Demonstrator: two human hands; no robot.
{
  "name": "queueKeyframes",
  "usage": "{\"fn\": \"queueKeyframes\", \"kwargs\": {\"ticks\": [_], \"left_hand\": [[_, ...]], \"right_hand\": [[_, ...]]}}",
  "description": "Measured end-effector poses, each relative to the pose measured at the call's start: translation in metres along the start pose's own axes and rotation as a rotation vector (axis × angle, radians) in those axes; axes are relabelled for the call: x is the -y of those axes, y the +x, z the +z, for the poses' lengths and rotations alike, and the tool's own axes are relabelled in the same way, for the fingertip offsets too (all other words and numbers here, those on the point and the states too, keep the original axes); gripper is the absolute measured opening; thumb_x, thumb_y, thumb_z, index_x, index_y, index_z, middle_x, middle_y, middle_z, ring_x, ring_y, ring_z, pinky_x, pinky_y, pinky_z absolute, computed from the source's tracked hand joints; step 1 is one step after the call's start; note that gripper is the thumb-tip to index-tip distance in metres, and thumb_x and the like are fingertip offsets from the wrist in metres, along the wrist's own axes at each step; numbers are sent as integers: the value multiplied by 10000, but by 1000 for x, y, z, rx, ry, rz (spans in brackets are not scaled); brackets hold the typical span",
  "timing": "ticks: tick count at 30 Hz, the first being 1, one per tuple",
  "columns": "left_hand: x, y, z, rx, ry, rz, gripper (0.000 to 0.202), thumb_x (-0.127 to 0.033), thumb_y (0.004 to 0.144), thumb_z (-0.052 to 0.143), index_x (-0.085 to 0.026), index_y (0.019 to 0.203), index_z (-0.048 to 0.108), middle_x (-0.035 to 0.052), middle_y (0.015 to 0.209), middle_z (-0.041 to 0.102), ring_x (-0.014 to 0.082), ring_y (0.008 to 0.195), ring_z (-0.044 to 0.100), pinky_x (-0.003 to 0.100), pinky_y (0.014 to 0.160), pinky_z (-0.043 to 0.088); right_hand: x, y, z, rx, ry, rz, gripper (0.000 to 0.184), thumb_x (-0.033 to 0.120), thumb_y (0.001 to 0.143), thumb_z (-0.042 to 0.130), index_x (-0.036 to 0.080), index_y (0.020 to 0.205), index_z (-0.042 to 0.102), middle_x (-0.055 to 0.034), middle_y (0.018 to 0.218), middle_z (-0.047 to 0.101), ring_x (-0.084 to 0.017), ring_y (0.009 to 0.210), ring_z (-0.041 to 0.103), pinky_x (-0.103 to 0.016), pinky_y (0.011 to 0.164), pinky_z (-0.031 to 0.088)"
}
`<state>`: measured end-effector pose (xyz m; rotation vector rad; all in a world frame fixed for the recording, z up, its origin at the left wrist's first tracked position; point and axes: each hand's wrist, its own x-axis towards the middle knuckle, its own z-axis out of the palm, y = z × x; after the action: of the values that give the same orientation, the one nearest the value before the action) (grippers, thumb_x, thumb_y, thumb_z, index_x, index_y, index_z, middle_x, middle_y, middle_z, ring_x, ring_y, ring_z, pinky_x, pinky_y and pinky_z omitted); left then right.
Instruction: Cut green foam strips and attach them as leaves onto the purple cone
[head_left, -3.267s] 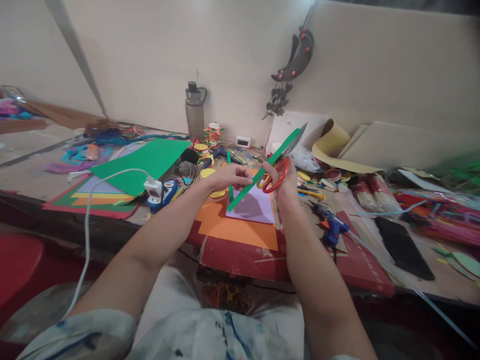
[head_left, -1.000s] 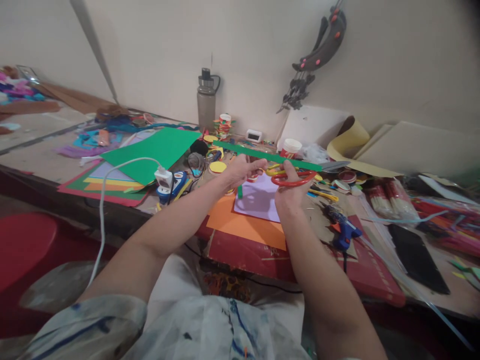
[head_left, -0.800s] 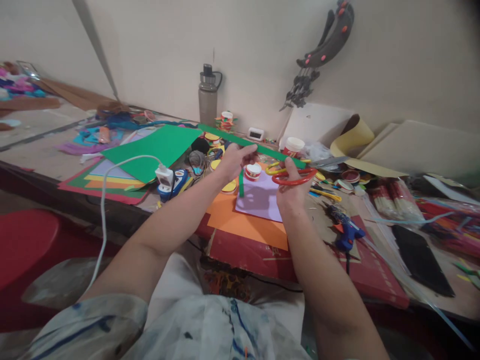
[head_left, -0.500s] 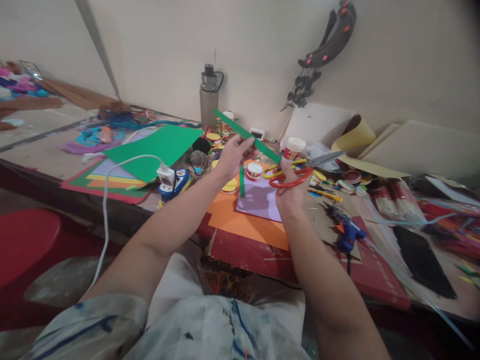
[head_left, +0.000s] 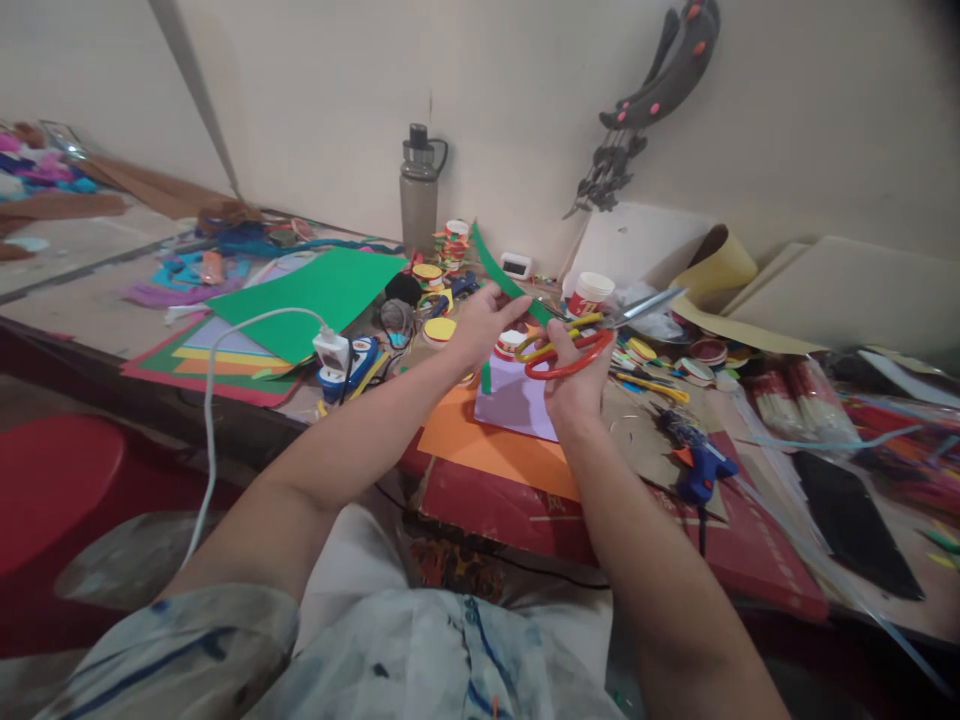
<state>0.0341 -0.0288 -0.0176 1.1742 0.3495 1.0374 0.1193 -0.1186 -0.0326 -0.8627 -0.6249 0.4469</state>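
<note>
Between both hands, above the table, a green paper strip [head_left: 491, 262] slants down from upper left to lower right and bends slightly. My left hand [head_left: 486, 325] pinches it near its middle. My right hand [head_left: 576, 385] has the scissors [head_left: 566, 352], with one yellow and one red handle, hooked in it; their metal blades point right, away from the strip. The strip's lower end reaches the right thumb and fingers. Below the hands lie a purple sheet [head_left: 514, 400] and an orange sheet [head_left: 495, 452]. A short green strip [head_left: 486, 378] rests on the purple sheet.
A large green sheet [head_left: 315, 295] and a power strip [head_left: 352, 365] with a white cable are on the left. Behind stand a bottle [head_left: 418, 195] and a paper cup [head_left: 590, 293]. A blue glue gun [head_left: 701, 470] and a black phone-like slab [head_left: 855, 520] lie right.
My left hand has moved right along the green strip, closer to my right hand. The strip's upper end has swung right and more upright. The scissors have shifted slightly left.
</note>
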Motion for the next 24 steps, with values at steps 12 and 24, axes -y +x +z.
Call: {"fn": "queueKeyframes", "kwargs": {"ticks": [12, 24], "left_hand": [[-36, 22, -32, -297, 2, 38, 190, -277, 900, 803, -198, 842, 641, -50, 659, 607, 63, 592, 600, 195, 583, 447], [-34, 20, -30, -311, -2, 37, 148, -263, 945, 757, -207, 900, 628, -65, 675, 605, 39, 547, 555, 195, 566, 447]], "right_hand": [[-1, 2, -16, 374, -398, 118, 466, 354, 728, 880, 251, 1095, 611, 78, 780, 597, -100, 649, 544, -195, 537, 467], [22, -6, -10, 657, -706, 235, 620, 811, 761, 738, 215, 863, 600, 54, 580, 548, -83, 441, 458, -200, 391, 369]]}}
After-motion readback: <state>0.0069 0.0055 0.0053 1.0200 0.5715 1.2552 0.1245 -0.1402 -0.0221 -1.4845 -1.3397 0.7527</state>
